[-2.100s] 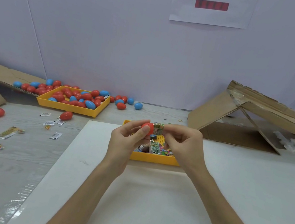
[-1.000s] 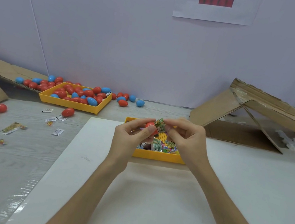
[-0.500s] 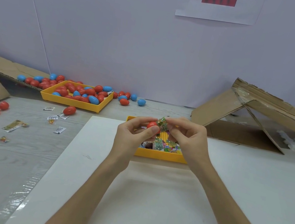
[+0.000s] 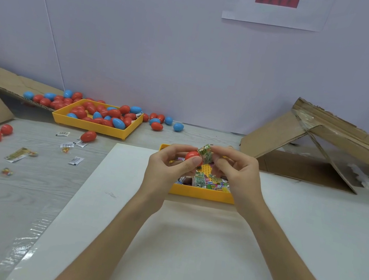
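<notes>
Above the back half of the near yellow tray [image 4: 201, 194], the two hands meet in the air, clear of its rim. The left hand [image 4: 168, 169] curls its thumb and fingers round a red plastic egg [image 4: 192, 156]; whether this is a whole egg or one half cannot be told. The right hand [image 4: 239, 173] pinches a green wrapped sweet [image 4: 205, 153] between thumb and fingertips. The sweet touches the egg's right side and sits tilted, its lower end against the red shell.

The coming move probably turns on this contact: the sweet lies just to the right of the egg, so it would travel a short way leftward while the left hand steadies the shell. The right hand is the one placed to push.

More wrapped sweets fill the tray directly below, so a dropped piece would likely land among them. A white sheet [image 4: 184, 250] runs from under the tray toward the person. Right of the tray, well apart, stands a torn cardboard box [image 4: 323, 148]. Left and further back, also well apart, a second yellow tray [image 4: 88, 125] holds red and blue eggs.
</notes>
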`<action>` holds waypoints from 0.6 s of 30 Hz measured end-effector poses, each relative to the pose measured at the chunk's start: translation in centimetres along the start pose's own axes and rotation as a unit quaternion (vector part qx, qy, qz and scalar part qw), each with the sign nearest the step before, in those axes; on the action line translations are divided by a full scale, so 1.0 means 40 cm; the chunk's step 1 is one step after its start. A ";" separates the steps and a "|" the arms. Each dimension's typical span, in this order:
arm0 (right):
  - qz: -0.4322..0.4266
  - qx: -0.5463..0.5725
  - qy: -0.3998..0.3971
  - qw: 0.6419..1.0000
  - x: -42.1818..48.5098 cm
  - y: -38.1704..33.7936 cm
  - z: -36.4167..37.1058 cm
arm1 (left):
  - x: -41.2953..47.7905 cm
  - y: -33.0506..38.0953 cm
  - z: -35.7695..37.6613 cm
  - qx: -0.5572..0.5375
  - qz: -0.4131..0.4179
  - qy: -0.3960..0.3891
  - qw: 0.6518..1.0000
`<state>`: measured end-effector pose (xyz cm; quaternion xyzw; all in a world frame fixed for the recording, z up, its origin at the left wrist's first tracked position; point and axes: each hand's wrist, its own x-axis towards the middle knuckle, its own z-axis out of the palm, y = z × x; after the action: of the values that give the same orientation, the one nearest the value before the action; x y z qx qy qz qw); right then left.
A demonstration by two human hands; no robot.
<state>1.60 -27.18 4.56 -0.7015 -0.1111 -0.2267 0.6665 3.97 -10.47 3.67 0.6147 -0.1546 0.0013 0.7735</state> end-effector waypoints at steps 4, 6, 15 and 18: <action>0.003 -0.004 0.000 1.000 0.000 -0.002 0.001 | 0.001 0.000 -0.001 -0.004 0.001 -0.002 1.000; -0.004 -0.003 -0.002 1.000 0.000 -0.005 0.002 | 0.001 -0.001 -0.002 -0.006 0.001 -0.002 1.000; -0.029 -0.018 -0.017 0.999 -0.004 -0.006 0.003 | 0.004 -0.005 -0.004 -0.001 -0.006 -0.007 1.000; -0.046 -0.041 -0.017 0.998 -0.005 -0.008 0.003 | 0.002 -0.007 -0.003 -0.018 -0.009 -0.007 1.000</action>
<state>1.29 -27.02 4.75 -0.7258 -0.1455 -0.2495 0.6243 4.13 -10.43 3.42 0.6019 -0.1545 -0.0130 0.7834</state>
